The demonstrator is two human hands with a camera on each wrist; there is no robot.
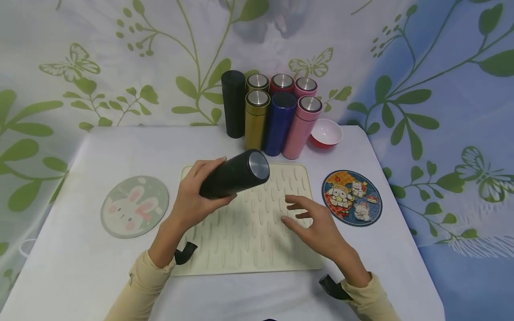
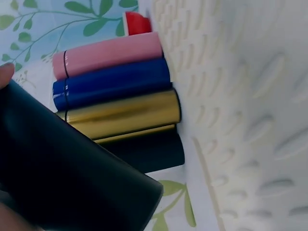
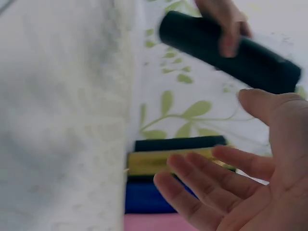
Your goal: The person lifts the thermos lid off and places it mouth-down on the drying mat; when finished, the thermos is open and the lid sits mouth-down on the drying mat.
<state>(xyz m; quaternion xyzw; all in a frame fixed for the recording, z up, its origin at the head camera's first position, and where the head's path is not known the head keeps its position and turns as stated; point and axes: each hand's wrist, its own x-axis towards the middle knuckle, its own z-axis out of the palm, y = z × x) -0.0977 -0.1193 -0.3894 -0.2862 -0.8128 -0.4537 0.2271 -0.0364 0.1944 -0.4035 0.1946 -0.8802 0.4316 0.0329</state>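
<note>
Flask (image 1: 226, 179), black, sits in left hand (image 1: 195, 191), fingers and thumb wrapped round it, tilted above mat (image 1: 241, 256), steel end facing right. Right hand (image 1: 319, 227) empty, fingers loosely spread over mat's right side. Other flasks (image 1: 257, 127) stand clustered behind mat, bowl (image 1: 326, 131) beside them. Rabbit coaster (image 1: 134, 207) left of mat, blue coaster (image 1: 373, 211) right

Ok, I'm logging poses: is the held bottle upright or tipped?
Tipped: the left hand holds the black bottle aslant above the mat, while the blue bottle stands upright.
</note>
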